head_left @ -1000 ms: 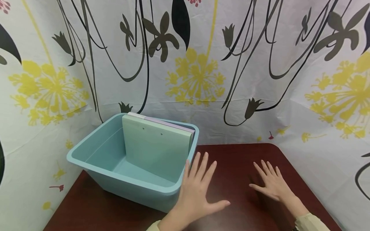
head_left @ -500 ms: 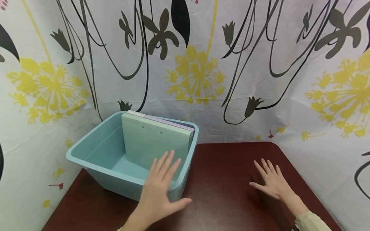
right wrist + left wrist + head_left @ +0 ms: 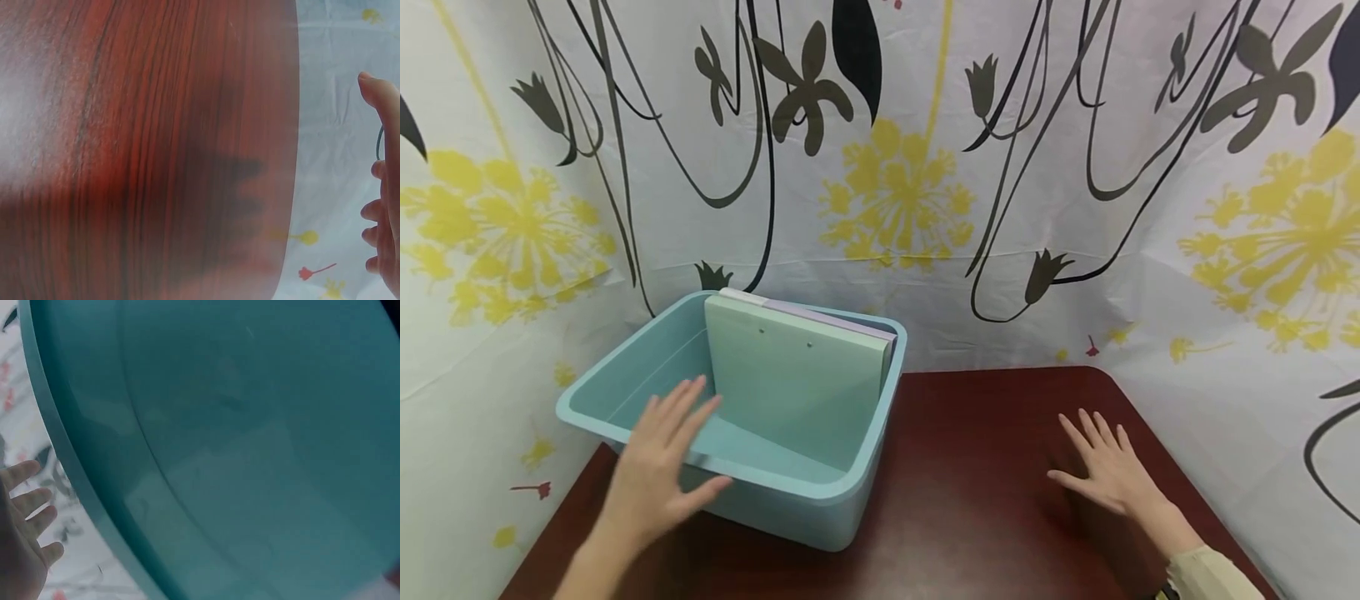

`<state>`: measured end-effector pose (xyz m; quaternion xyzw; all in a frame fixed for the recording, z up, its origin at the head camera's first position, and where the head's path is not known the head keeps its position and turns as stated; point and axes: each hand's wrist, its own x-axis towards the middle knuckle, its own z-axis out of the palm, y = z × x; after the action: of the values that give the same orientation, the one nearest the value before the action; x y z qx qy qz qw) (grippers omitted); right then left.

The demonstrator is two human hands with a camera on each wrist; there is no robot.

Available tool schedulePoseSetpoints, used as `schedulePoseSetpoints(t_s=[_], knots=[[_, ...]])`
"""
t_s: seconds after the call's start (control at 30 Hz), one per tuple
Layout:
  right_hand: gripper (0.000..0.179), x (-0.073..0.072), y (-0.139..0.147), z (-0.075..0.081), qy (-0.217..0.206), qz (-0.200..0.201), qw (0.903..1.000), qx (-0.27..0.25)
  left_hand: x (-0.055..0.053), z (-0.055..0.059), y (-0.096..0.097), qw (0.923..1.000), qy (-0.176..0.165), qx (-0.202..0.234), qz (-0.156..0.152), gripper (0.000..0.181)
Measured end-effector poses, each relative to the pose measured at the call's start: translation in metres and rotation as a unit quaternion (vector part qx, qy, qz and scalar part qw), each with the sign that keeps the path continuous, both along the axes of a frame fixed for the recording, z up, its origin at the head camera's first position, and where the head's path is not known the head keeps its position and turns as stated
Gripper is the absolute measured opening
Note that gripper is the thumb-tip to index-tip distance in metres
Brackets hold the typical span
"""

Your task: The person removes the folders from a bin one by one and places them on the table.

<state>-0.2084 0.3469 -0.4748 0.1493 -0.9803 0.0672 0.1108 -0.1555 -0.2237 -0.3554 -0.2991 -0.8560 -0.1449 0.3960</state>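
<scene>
My left hand (image 3: 651, 467), fingers spread and holding nothing, overlaps the front left rim of a light blue plastic tub (image 3: 790, 483) in the head view. The left wrist view shows the tub's smooth blue wall (image 3: 237, 437) close by, with the left hand (image 3: 25, 531) at the frame's edge. Inside the tub a pale green folder (image 3: 797, 383) with two small holes stands on edge, and a lilac-and-white one (image 3: 827, 316) stands behind it. Over the right part of the table my right hand (image 3: 1108, 471) is spread with nothing in it; its shadow falls on the wood in the right wrist view.
The tub stands on the left part of a dark red-brown wooden table (image 3: 970, 450) with a rounded far right corner. White cloth (image 3: 925, 317) printed with yellow flowers and dark stems hangs behind the table and along both sides.
My left hand has swept left, from the tub's front right corner across to its front left side. The right hand stays almost where it was. The tub and folders have not moved.
</scene>
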Motion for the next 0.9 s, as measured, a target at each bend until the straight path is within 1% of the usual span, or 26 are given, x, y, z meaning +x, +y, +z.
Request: schedulePoseSetpoints(t_s=[0.07, 0.13, 0.27, 0.4, 0.5, 0.63, 0.73, 0.8, 0.9], knots=[[0.09, 0.001, 0.002, 0.0, -0.004, -0.003, 1.0, 0.0, -0.002, 0.0, -0.019, 0.9998, 0.0, -0.002, 0.017, 0.081], [0.09, 0.001, 0.003, 0.0, -0.004, -0.004, 1.0, 0.0, -0.005, -0.002, -0.035, 0.9996, 0.001, 0.005, 0.028, 0.081], [0.09, 0.0, 0.003, 0.0, -0.004, -0.003, 1.0, -0.003, -0.009, -0.009, -0.058, 0.9984, -0.02, 0.018, 0.049, 0.084], [0.09, -0.001, 0.001, 0.001, 0.009, 0.001, 1.0, -0.003, -0.013, -0.015, -0.074, 0.9967, -0.04, 0.028, 0.065, 0.087], [0.089, -0.002, -0.001, 0.002, 0.013, 0.002, 0.9999, -0.002, -0.017, -0.015, -0.085, 0.9944, -0.059, 0.035, 0.081, 0.085], [0.089, -0.003, -0.003, 0.003, 0.0, 0.002, 1.0, -0.004, -0.021, -0.014, -0.098, 0.9879, -0.093, 0.045, 0.116, 0.089], [0.089, -0.003, -0.004, 0.004, -0.007, 0.003, 0.9999, -0.008, -0.026, -0.013, -0.108, 0.9829, -0.119, 0.05, 0.132, 0.091], [0.088, -0.003, -0.004, 0.005, -0.007, 0.004, 0.9999, -0.011, -0.028, -0.013, -0.114, 0.9803, -0.135, 0.046, 0.137, 0.091], [0.088, -0.002, -0.005, 0.005, -0.001, 0.006, 0.9999, -0.013, -0.032, -0.015, -0.124, 0.9782, -0.146, 0.047, 0.139, 0.09]])
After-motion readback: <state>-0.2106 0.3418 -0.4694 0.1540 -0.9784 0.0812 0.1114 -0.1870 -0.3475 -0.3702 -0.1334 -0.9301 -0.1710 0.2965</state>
